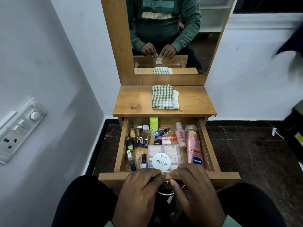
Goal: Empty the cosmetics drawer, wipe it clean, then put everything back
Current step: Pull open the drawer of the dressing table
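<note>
The wooden drawer (121, 145) of the dressing table stands pulled out and full of cosmetics. Both hands grip its front panel (226, 176) at the middle: my left hand (139, 190) and my right hand (193, 189), fingers curled over the top edge, thumbs below. Inside lie a round white nail polish remover tub (161, 161), a clear flat box (172, 149) under it, a pink Vaseline bottle (194, 145), a smaller pink spray bottle (180, 135), a neon green bottle (153, 124) and several nail polish bottles (137, 141) at the left. A folded green checked cloth (163, 97) lies on the tabletop.
The tabletop (131, 102) sits below a wood-framed mirror (164, 35) showing my reflection. A white wall with a switch panel (19, 128) is close on the left. Dark tiled floor (246, 145) lies on both sides. My knees flank the drawer front.
</note>
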`<state>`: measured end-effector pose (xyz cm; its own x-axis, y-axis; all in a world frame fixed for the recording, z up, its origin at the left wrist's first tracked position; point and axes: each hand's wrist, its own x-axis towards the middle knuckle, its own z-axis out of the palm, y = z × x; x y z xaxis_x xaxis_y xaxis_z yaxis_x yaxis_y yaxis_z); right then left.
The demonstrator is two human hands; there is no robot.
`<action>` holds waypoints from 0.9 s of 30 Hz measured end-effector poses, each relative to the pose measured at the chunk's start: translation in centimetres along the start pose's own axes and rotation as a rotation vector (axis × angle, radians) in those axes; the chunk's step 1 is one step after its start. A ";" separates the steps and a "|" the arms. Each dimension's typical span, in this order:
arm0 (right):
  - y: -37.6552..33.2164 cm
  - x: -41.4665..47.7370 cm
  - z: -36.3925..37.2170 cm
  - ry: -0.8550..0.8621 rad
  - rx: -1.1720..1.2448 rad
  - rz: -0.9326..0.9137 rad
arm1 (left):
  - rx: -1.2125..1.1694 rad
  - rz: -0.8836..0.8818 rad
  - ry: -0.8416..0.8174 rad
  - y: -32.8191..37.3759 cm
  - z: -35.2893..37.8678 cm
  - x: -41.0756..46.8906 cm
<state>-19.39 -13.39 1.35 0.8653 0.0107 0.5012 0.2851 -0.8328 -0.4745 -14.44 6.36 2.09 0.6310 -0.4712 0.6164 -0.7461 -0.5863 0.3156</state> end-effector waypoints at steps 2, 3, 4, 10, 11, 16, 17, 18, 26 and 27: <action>-0.2 -0.3 -0.1 0.010 -0.007 0.003 | -0.024 -0.004 0.003 0.3 -0.1 -0.3; -0.3 -0.4 -0.2 0.012 -0.010 0.006 | -0.032 -0.007 0.001 0.3 -0.2 -0.5; -0.5 -0.5 -0.2 0.011 -0.011 0.009 | -0.036 -0.011 -0.001 0.4 -0.2 -0.6; -1.0 -1.2 -0.4 -0.006 -0.004 0.032 | -0.032 -0.009 -0.046 0.8 -0.8 -1.1; -1.1 -1.4 -0.4 -0.004 -0.001 0.035 | -0.028 -0.005 -0.050 0.9 -0.8 -1.3; -1.5 -1.5 -0.7 -0.003 0.015 0.045 | -0.028 -0.011 -0.064 1.2 -1.1 -1.5; -1.5 -1.6 -0.7 -0.004 0.018 0.047 | -0.031 -0.008 -0.068 1.2 -1.1 -1.5; -1.6 -1.6 -0.7 -0.003 0.021 0.048 | -0.034 -0.005 -0.072 1.2 -1.1 -1.5; -1.8 -2.0 -0.8 0.017 0.025 0.040 | -0.034 -0.004 -0.047 1.6 -1.3 -2.0; -1.8 -2.0 -0.8 0.017 0.023 0.041 | -0.039 -0.008 -0.049 1.6 -1.3 -2.0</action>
<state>-22.00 -12.33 1.78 0.8693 -0.0323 0.4932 0.2595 -0.8194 -0.5111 -17.19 7.23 2.25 0.6455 -0.4987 0.5784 -0.7483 -0.5646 0.3483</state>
